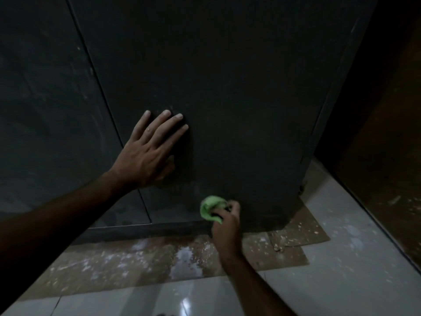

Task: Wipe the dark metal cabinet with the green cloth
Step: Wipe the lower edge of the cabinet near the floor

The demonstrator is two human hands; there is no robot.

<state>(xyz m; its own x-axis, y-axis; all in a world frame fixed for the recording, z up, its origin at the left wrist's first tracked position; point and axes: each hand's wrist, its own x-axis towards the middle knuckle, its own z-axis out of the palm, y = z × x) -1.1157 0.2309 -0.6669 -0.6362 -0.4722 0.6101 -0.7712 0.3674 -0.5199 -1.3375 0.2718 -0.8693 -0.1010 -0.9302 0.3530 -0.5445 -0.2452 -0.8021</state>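
The light is poor from where I sit, and the dark metal cabinet (227, 87) fills most of the view as a near-black slab; its top is cut off by the frame and I can only just pick out a thin vertical seam running down its left part and faint dusty smears on the panels. The far right of the scene is lost in brown shadow. Below the cabinet I see a worn brown sheet (136, 265) on the floor, flecked with pale spots, tucked under the cabinet's base, lying on glossy pale floor tiles (341, 270) whose near edge is cropped.

My left hand (148, 156) reaches in from the left on a long, straight forearm and lies flat against the cabinet front, fingers straight and slightly spread, palm pressed to the metal just right of the seam. My right hand (224, 224) comes up from the near right, blurred, its fingers curled round the green cloth (210, 207). The cloth is bunched into a wad and held against the cabinet low down, just above the base and below and right of the left hand.
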